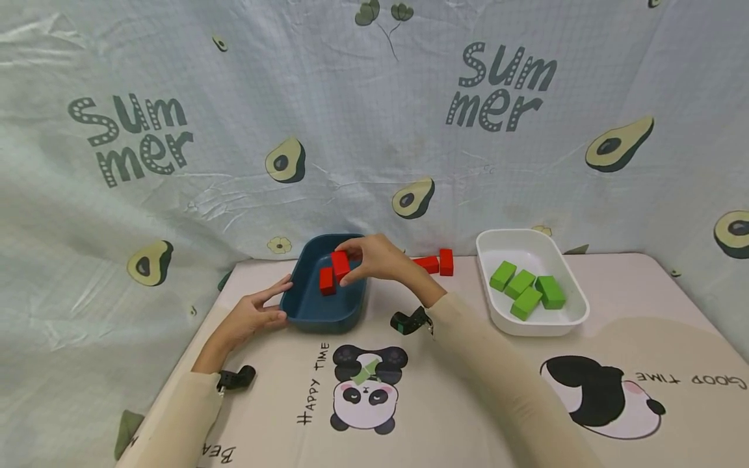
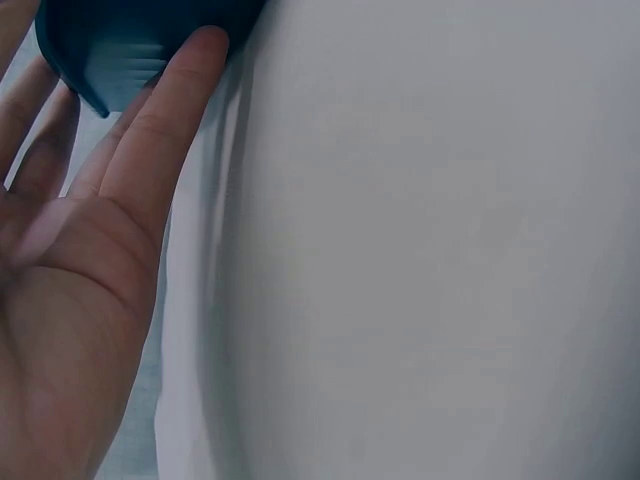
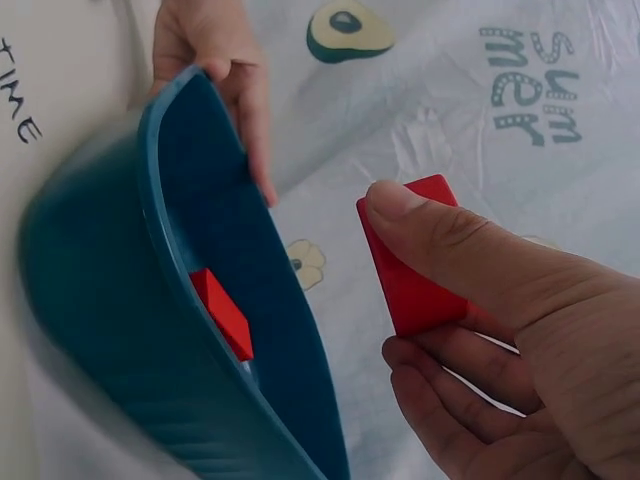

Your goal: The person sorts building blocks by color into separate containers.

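Between thumb and fingers my right hand pinches a red block, held over the blue bin. The right wrist view shows that same red block raised beside the bin's rim. A second red block lies inside the bin, seen also in the right wrist view. At the bin's left side my left hand touches the outer wall with extended fingers. In the left wrist view, the straight fingers of the left hand reach the bin's underside edge.
Behind my right forearm, two more red blocks lie on the table, one standing out as a red block. To the right is a white bin with several green blocks. A printed cloth hangs behind the table.
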The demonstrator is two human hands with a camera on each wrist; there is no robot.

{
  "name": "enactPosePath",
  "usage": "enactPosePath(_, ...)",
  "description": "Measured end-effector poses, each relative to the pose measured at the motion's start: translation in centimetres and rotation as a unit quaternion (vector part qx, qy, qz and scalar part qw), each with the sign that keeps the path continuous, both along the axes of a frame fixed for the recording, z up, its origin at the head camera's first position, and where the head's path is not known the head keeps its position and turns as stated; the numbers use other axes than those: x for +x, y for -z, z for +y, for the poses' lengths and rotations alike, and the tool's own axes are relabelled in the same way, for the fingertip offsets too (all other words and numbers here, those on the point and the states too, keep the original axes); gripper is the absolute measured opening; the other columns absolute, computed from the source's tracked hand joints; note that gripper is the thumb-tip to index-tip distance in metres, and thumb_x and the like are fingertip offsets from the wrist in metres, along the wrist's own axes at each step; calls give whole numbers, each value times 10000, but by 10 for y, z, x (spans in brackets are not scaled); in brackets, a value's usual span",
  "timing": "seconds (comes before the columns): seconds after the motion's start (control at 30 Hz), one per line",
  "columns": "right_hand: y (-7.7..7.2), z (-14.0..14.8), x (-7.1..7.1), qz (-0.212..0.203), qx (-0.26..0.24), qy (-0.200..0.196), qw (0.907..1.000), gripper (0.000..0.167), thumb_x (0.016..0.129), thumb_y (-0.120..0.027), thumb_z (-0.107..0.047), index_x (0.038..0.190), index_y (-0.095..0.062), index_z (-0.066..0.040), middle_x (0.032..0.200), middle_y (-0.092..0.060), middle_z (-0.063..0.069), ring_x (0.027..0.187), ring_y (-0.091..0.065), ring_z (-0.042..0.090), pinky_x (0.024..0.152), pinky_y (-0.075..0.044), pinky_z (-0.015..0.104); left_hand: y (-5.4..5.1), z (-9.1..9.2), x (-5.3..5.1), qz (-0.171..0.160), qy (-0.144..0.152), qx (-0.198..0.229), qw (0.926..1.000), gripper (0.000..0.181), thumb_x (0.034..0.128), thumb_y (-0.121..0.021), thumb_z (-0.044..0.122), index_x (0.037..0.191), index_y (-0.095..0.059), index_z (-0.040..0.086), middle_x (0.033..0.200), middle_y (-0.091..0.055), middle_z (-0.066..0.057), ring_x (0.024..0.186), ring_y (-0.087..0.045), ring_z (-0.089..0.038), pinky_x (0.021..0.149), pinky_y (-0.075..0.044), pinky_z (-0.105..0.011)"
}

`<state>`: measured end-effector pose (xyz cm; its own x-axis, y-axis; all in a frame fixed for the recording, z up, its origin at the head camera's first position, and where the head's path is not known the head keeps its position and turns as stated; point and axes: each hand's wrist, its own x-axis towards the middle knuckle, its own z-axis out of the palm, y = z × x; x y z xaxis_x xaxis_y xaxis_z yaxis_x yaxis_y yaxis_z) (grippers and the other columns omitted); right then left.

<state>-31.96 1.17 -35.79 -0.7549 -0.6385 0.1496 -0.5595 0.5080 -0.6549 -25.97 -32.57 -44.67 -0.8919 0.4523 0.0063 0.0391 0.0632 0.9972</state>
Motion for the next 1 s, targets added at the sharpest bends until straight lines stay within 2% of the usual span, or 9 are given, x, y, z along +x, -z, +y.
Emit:
enactPosePath(0.27,-2,-16,-10,248,291,-131,9992,645,762,-917,-325,1322,-682,-108,1167,-743,66,1042,-689,217,887,-560,278,-1,-2,1,-62,15,87,9999,734,932,-638,-121,1572,-291,-33,1706,-97,-74,1260,-590,-109,954,-560,-323)
enactPosePath(0.53,-8,-27,-19,187,498,-234,9983,666,779,-907,-322,1346,-660,-78,1203,-736,68,1070,-698,183,921,-552,254,-2,1,2,-29,-12,-75,10000,727,934,-667,-77,1568,-317,-20,1704,-131,-61,1299,-567,-162,967,-554,-345)
enactPosePath(0.67,-9,-31,-23,244,529,-253,9980,651,780,-906,-321,1338,-669,-82,1198,-738,69,1053,-700,175,909,-553,251,-4,2,1,-29,-33,-144,9999,728,931,-674,-70,1567,-324,-17,1704,-129,-71,1278,-577,-126,967,-553,-341)
enactPosePath(1.0,6,-39,-42,-106,293,-161,9994,651,787,-902,-299,1345,-659,-66,1198,-736,66,1044,-695,161,925,-554,258,-4,2,2,-83,-78,-153,9998,736,926,-672,-84,1569,-321,-13,1705,-114,-73,1254,-586,-91,962,-554,-336)
